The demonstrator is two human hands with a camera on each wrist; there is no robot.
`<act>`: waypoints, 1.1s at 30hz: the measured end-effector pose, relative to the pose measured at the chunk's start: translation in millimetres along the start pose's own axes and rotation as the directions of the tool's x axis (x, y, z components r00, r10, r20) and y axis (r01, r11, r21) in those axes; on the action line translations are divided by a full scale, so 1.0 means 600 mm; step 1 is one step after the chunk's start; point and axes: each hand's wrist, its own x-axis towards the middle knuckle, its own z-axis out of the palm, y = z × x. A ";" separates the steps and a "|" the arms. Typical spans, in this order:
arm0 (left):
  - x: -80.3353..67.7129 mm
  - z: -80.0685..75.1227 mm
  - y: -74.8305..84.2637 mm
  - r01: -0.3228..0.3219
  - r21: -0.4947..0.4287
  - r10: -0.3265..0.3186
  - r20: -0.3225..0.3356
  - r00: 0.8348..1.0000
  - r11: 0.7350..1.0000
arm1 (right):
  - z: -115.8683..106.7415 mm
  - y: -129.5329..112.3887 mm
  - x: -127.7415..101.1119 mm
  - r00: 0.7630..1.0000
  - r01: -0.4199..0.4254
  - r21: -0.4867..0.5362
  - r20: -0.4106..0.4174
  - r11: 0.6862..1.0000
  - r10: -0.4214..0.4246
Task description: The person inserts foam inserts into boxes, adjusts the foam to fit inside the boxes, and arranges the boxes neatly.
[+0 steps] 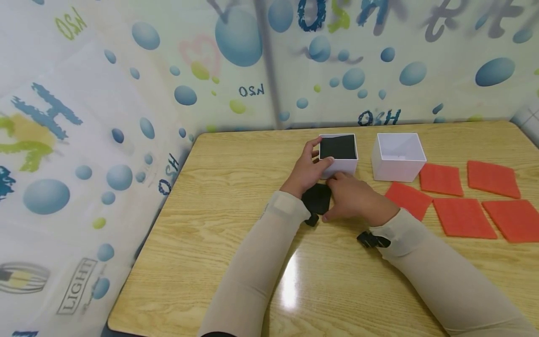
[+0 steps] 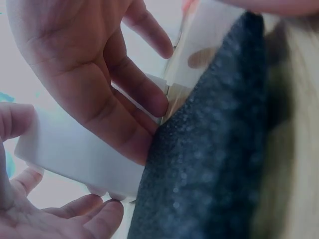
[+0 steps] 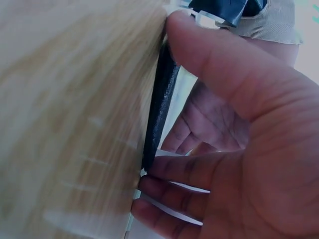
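A white box (image 1: pixel 340 167) stands at the back of the table with a black felt square (image 1: pixel 338 147) lying inside it near the rim. My left hand (image 1: pixel 305 168) grips this box at its left side, thumb on the near wall and fingers along the side. Just in front of the box, another black felt square (image 1: pixel 316 200) lies low over the table, also seen large as dark felt (image 2: pixel 209 144) in the left wrist view. My right hand (image 1: pixel 355 199) holds that square by its edges, fingertips at the far edge and thumb at the near one.
A second white box (image 1: pixel 397 169) stands to the right. Several red felt squares (image 1: pixel 464 218) are spread over the right side of the wooden table (image 1: pixel 202 210). Behind the table hangs a patterned curtain (image 1: pixel 286 70). Small black devices (image 1: pixel 374 239) sit at the wrists.
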 end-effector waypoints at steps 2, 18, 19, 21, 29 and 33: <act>0.000 0.000 0.000 0.003 0.001 -0.003 -0.001 1.000 1.000 | 0.001 0.000 0.000 1.000 -0.002 -0.010 -0.004 1.000 0.002; 0.002 0.000 -0.001 0.010 0.000 -0.010 -0.002 1.000 1.000 | -0.007 -0.001 -0.004 1.000 -0.018 0.053 -0.018 0.998 0.019; 0.002 0.000 -0.002 0.009 0.000 -0.009 -0.003 1.000 1.000 | -0.007 0.001 -0.004 1.000 -0.020 0.058 -0.021 0.998 0.022; 0.002 0.000 -0.002 0.007 0.001 -0.007 -0.003 1.000 1.000 | -0.007 0.005 -0.003 0.999 -0.025 0.071 -0.024 0.997 0.027; 0.000 0.001 -0.001 0.002 -0.012 -0.002 -0.007 1.000 1.000 | -0.019 0.020 -0.005 1.000 -0.011 0.185 -0.005 0.983 0.012; -0.002 0.002 0.001 0.009 -0.033 -0.009 -0.012 1.000 0.999 | -0.024 0.024 -0.007 1.000 -0.027 0.227 0.021 0.973 0.022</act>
